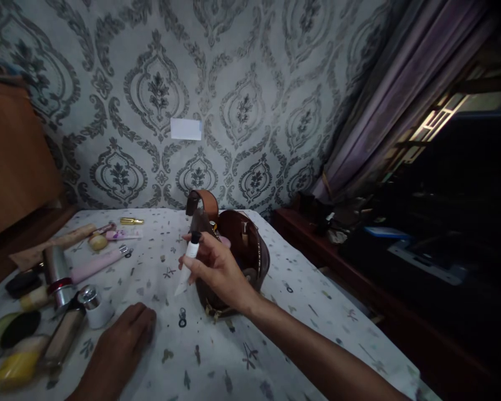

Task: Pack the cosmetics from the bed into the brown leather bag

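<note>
We hold a small white tube [186, 266] with a black cap. The cap points up and the flat end points down at the table [217, 356]. Our right hand [219, 273] pinches the tube near the top, between the thumb and the first fingers. The tube is up in the air, just above the table, and it leans a little.

Right behind the tube and our right hand is a brown bag [242, 253]. It stands on the table and its top is open. Its strap [204, 201] curls up over the back. We cannot tell what is inside, as it is dark in there.

Our left hand [123, 340] lies flat on the table with the fingers close together and bent a little. It holds nothing. Just beside its fingertips stands a small white jar [95, 307] with a shiny lid.

More things lie on the left part of the table. There is a tall silver can [58, 275] with a red ring, a pink tube [100, 264], a light brown bottle [62, 341] lying down, a black puff [20, 329], a yellow thing [10, 372] at the edge, and a little gold stick [132, 221] far back by the wall [158, 89].

The table has a white cloth with small grey leaves on it. The wall has big grey swirls, and a white card [186, 129] is stuck on it. A purple curtain [384, 111] hangs on the right.
</note>
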Available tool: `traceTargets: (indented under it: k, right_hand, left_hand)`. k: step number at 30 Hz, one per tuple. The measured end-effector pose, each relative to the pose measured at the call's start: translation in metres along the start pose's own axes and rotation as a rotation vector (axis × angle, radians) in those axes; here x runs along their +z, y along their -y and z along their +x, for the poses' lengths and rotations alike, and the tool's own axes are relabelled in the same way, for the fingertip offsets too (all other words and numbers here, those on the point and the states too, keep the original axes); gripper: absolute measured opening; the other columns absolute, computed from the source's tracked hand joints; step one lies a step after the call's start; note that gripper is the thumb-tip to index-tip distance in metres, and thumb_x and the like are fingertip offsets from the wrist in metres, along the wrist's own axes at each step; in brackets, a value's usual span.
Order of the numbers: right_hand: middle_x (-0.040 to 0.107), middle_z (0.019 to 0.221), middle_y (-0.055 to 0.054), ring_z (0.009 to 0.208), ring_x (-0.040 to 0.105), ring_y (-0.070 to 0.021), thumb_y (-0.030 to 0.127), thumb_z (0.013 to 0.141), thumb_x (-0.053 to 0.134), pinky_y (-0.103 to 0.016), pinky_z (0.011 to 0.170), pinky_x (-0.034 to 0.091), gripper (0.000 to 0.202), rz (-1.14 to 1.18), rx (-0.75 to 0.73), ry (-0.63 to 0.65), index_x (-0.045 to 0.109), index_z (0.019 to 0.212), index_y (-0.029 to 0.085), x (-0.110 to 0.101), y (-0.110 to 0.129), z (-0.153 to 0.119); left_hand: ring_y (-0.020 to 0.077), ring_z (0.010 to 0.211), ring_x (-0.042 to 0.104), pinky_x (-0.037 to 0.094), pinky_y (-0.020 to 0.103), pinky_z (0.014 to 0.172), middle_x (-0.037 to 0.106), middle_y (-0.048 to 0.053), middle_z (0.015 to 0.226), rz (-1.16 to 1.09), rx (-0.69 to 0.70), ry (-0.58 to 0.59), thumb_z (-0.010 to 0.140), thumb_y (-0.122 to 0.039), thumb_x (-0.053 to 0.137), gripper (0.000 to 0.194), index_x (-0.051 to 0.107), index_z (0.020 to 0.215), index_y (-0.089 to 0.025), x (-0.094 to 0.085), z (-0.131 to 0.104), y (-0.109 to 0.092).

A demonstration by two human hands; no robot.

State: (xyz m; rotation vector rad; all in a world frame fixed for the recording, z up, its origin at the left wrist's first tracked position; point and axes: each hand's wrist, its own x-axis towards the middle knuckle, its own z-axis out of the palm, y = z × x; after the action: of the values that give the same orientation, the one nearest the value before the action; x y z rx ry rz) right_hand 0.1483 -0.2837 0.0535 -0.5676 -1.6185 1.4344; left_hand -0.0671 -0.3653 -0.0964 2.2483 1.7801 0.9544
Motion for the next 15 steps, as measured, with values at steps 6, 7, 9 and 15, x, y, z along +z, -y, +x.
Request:
traceTargets:
  k: [6,7,9,15]
  right_hand:
    - [0.055,0.079,0.001,0.072,0.059,-0.0136,0.060,0.084,0.061,-0.027,0.063,0.057,0.040,0.018,0.038,-0.028,0.054,0.095,0.022,-0.002,-0.008,-0.012]
    - [0.055,0.079,0.001,0.072,0.059,-0.0134,0.059,0.084,0.062,-0.027,0.064,0.057,0.039,0.023,0.032,-0.030,0.053,0.093,0.022,-0.001,-0.008,-0.014]
    - [0.055,0.079,0.001,0.071,0.058,-0.0135,0.057,0.085,0.062,-0.027,0.064,0.057,0.037,0.031,0.020,-0.037,0.053,0.089,0.022,-0.002,-0.005,-0.018]
    - [0.058,0.078,0.000,0.065,0.052,-0.0108,0.051,0.086,0.064,-0.025,0.064,0.050,0.031,-0.112,-0.012,-0.096,0.063,0.085,0.020,-0.020,0.012,-0.030]
  left_hand:
    - [0.0229,0.106,0.064,0.054,0.030,0.082,0.067,0.007,0.114,-0.659,-0.241,0.153,0.088,-0.048,0.058,0.046,0.053,0.128,-0.026,-0.012,0.025,-0.047]
    - [0.0237,0.108,0.063,0.054,0.029,0.081,0.067,0.008,0.114,-0.775,-0.262,0.158,0.085,-0.050,0.062,0.051,0.053,0.129,-0.025,-0.014,0.030,-0.056]
    - [0.0229,0.099,0.064,0.053,0.027,0.072,0.069,0.007,0.103,-0.948,-0.293,0.196,0.082,-0.055,0.064,0.053,0.056,0.123,-0.022,-0.017,0.041,-0.070]
    - [0.0131,0.060,0.053,0.041,0.023,0.051,0.062,0.001,0.067,-1.218,-0.416,0.267,0.074,-0.064,0.070,0.047,0.065,0.081,-0.017,-0.011,0.060,-0.086]
